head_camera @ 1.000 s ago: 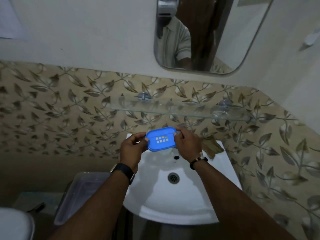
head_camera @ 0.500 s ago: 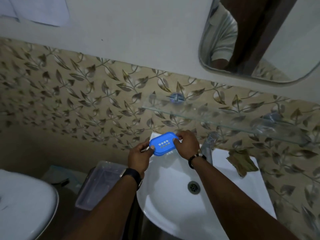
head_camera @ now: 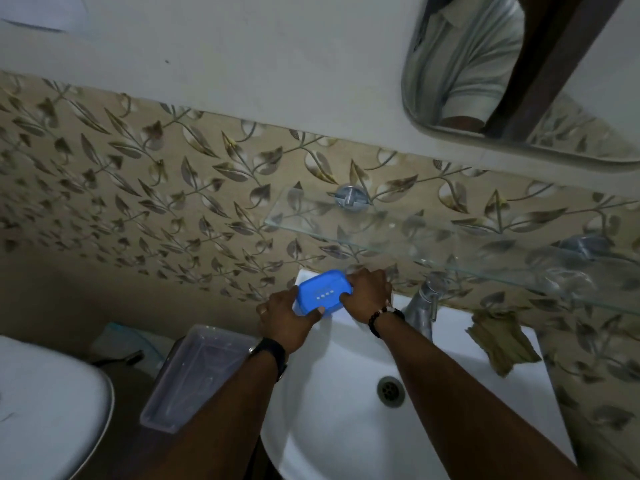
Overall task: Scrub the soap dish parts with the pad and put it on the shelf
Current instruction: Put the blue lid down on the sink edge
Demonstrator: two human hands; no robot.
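Left hand (head_camera: 285, 322) fingers (head_camera: 313, 311) clamped on the near-left end of the blue soap dish (head_camera: 322, 293); thumb lies across its lower edge. Right hand (head_camera: 367, 294) fingers (head_camera: 346, 296) clamped on the dish's right end. Dish held between both hands, tilted, slotted face toward the camera, a row of small pale slots visible at its middle. Dish sits over the back-left corner of the white sink (head_camera: 346, 393), below the glass shelf (head_camera: 398, 233); contact with the sink rim cannot be told.

Left wrist carries a dark watch (head_camera: 273, 351); right wrist a dark bead bracelet (head_camera: 382, 318).

Just right of the right hand: chrome tap (head_camera: 422, 306). Farther right, on the sink's back ledge: a crumpled olive-brown pad (head_camera: 502, 339), apart from both hands. Drain (head_camera: 390, 391) near the right forearm.

Left of the left forearm: a clear plastic tray (head_camera: 194, 375), then a white toilet lid (head_camera: 45, 410) at the frame edge.

Above the hands: shelf on chrome brackets (head_camera: 351, 197) against leaf-patterned tiles (head_camera: 138, 188); a mirror (head_camera: 519, 74) upper right.
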